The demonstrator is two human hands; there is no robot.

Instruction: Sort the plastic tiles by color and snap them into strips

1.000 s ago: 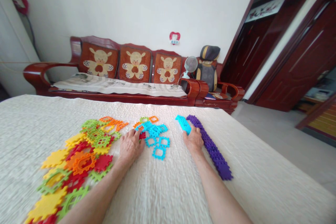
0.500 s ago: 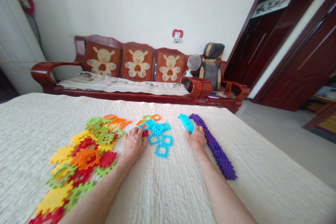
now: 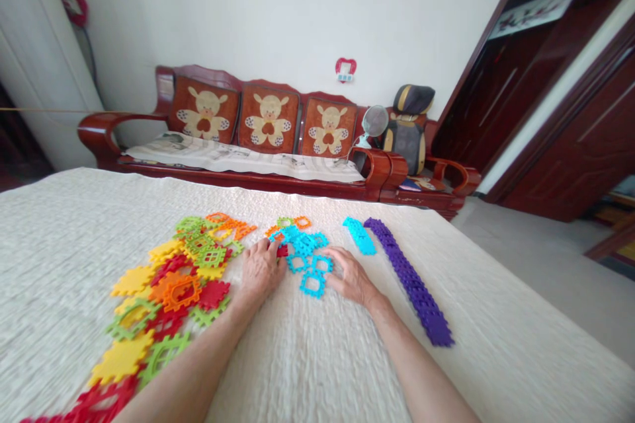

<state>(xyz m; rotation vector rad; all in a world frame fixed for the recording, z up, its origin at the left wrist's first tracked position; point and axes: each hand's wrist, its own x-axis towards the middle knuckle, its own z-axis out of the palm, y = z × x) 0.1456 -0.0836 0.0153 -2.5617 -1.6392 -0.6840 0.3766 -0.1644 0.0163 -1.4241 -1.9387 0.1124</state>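
Note:
In the head view, my left hand (image 3: 262,268) rests palm down on the cloth, fingers loosely spread, by a red piece (image 3: 282,250) at the edge of a loose group of blue interlocking plastic tiles (image 3: 296,238). My right hand (image 3: 353,277) is at the right side of that group, thumb and fingers apart around the edge of a blue frame-shaped tile (image 3: 322,264); nothing is gripped. Farther right lies a short overlapping row of blue tiles (image 3: 360,236). Beside it runs a long row of purple tiles (image 3: 409,277).
A large mixed heap of yellow, red, green and orange tiles (image 3: 122,358) spreads along the left. An orange frame tile (image 3: 302,222) lies behind the blue group. Beyond the cloth-covered table (image 3: 307,370) stand a wooden sofa (image 3: 102,125) and a small fan (image 3: 375,121).
My right hand has let go of the short blue row and moved left to the loose blue tiles. The left hand stays by the red piece. The view has shifted slightly.

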